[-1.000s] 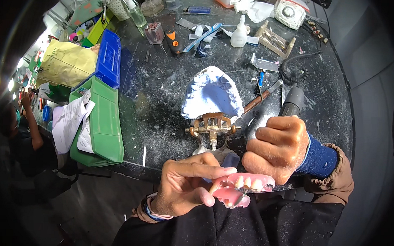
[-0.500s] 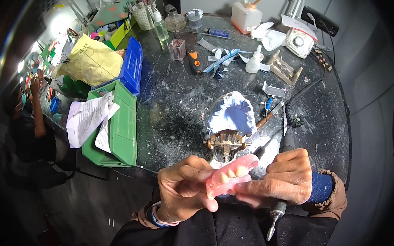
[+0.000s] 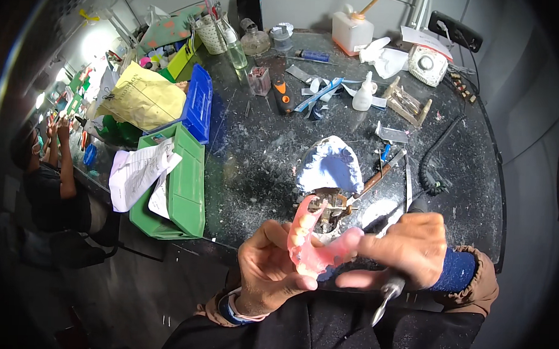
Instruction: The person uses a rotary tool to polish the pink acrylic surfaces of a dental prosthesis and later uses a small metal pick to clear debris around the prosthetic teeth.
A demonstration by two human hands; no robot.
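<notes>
Dusty bench (image 3: 248,186); denture (image 3: 314,260) just turned, U-shaped curve now showing. Left hand (image 3: 265,266) pinches it; blurred right hand (image 3: 417,248) seemingly closed round drill (image 3: 393,285).

Pink denture plate (image 3: 316,259), cream teeth (image 3: 303,227), black bench (image 3: 248,189) specked with white.
The cast (image 3: 330,163) is white with a lavender-blue hollow (image 3: 337,170); the articulator (image 3: 329,205), brassy brown; the handpiece (image 3: 396,284), dark grey with a silver bur (image 3: 381,310). One bin (image 3: 189,193) is green, another bin (image 3: 200,104) blue, the bag (image 3: 145,99) yellow, the tool (image 3: 284,99) black and orange. Blurred clutter (image 3: 74,98) at far left seems mixed green and red.
</notes>
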